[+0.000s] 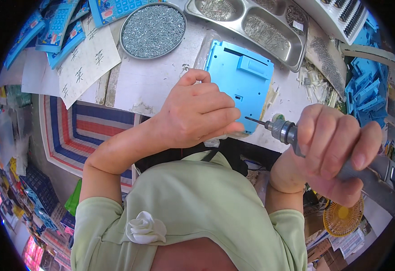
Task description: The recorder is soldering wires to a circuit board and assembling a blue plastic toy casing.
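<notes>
A light-blue plastic casing [226,67] lies on the white worktop in front of me, its slots and screw holes facing up. My left hand [202,108] rests over its left and near side, fingers curled together and pressed onto it. Anything small pinched between those fingertips is hidden. My right hand [332,144] is wrapped around a grey electric screwdriver [287,132]. Its thin dark bit points left, with the tip over the casing's near right part, close to my left fingertips. I cannot tell whether the tip touches the casing.
Beyond the casing stand a round metal dish [184,27] full of small screws and a compartmented steel tray [233,29] with small metal parts. Blue plastic parts [366,92] are piled at the right. Blue keypad-like pieces [62,27] and a paper sheet [89,58] lie far left.
</notes>
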`<state>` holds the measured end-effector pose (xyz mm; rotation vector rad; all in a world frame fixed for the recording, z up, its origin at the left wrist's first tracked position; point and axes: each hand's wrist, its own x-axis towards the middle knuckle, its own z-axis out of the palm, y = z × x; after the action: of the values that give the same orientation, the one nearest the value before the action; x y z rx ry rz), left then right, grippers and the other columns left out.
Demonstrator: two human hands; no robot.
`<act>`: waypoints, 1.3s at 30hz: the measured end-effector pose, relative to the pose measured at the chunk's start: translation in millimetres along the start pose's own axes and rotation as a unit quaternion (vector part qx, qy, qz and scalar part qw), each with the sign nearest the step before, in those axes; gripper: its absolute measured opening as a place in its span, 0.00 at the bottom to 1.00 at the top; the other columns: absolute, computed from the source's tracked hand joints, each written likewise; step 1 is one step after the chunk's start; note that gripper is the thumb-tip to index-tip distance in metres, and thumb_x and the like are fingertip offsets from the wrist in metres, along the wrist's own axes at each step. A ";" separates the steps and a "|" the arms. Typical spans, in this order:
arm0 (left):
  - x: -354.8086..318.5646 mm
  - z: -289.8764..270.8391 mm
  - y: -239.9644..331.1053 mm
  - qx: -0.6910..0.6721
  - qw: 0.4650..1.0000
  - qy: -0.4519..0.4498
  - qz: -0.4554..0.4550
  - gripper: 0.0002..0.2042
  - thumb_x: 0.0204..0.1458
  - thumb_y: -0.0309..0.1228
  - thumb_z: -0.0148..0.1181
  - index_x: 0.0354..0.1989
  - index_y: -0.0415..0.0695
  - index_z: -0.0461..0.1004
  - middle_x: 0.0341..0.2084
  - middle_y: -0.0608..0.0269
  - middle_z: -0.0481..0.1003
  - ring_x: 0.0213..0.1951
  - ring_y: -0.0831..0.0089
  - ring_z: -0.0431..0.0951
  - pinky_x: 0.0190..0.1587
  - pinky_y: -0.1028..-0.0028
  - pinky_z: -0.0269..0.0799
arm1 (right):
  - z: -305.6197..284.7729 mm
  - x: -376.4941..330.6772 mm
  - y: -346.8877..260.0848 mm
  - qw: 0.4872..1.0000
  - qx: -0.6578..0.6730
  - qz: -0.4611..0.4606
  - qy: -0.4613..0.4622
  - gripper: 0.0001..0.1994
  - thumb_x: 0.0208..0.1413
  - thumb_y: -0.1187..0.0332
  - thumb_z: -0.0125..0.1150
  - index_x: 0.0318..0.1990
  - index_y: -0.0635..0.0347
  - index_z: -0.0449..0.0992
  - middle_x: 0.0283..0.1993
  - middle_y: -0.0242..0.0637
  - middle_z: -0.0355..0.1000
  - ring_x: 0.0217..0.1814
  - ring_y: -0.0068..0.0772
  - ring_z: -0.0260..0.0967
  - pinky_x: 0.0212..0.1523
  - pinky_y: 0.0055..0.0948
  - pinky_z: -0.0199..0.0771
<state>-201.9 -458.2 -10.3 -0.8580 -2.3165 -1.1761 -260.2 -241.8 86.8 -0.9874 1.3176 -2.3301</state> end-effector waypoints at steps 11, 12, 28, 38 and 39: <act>0.1 11.4 -3.9 -0.023 1.000 0.016 0.013 0.12 0.46 0.36 0.75 0.31 0.46 0.78 0.24 0.70 0.77 0.27 0.72 0.76 0.39 0.68 0.70 | -2.0 3.6 4.2 0.997 0.055 -0.044 -0.018 0.15 0.54 0.59 0.72 0.42 0.46 0.69 0.25 0.19 0.71 0.21 0.13 0.67 0.30 0.19 0.65; -0.3 12.1 -4.5 -0.026 0.999 0.019 0.014 0.12 0.46 0.37 0.76 0.31 0.47 0.78 0.24 0.70 0.77 0.26 0.72 0.76 0.39 0.68 0.70 | -1.8 3.1 5.0 0.997 0.059 -0.045 -0.017 0.15 0.54 0.59 0.72 0.41 0.46 0.69 0.25 0.20 0.71 0.20 0.13 0.67 0.29 0.19 0.65; 1.3 21.7 1.0 -0.056 0.998 -0.003 0.021 0.10 0.46 0.33 0.74 0.31 0.47 0.77 0.24 0.70 0.74 0.26 0.71 0.74 0.38 0.66 0.69 | 14.4 -5.2 -0.6 0.998 -0.022 0.057 0.021 0.15 0.59 0.56 0.67 0.43 0.47 0.66 0.23 0.21 0.66 0.16 0.18 0.58 0.24 0.24 0.60; 9.2 26.4 22.1 -0.120 0.985 -0.127 0.018 0.09 0.47 0.31 0.74 0.31 0.47 0.78 0.24 0.68 0.75 0.26 0.69 0.74 0.37 0.68 0.69 | 13.1 -31.1 -21.1 0.992 -0.027 0.112 0.048 0.12 0.63 0.59 0.61 0.45 0.49 0.65 0.23 0.23 0.66 0.17 0.20 0.60 0.25 0.25 0.61; 10.2 26.7 23.6 -0.116 0.983 -0.141 0.024 0.09 0.47 0.31 0.74 0.32 0.47 0.78 0.24 0.68 0.75 0.26 0.69 0.74 0.37 0.68 0.70 | 12.1 -33.5 -22.5 0.993 -0.020 0.108 0.050 0.12 0.62 0.59 0.61 0.45 0.50 0.66 0.23 0.23 0.66 0.17 0.20 0.59 0.25 0.25 0.61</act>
<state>-195.2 -422.0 -5.7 -1.2279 -2.3886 -1.4008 -225.8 -219.1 95.8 -0.7064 1.4373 -2.2207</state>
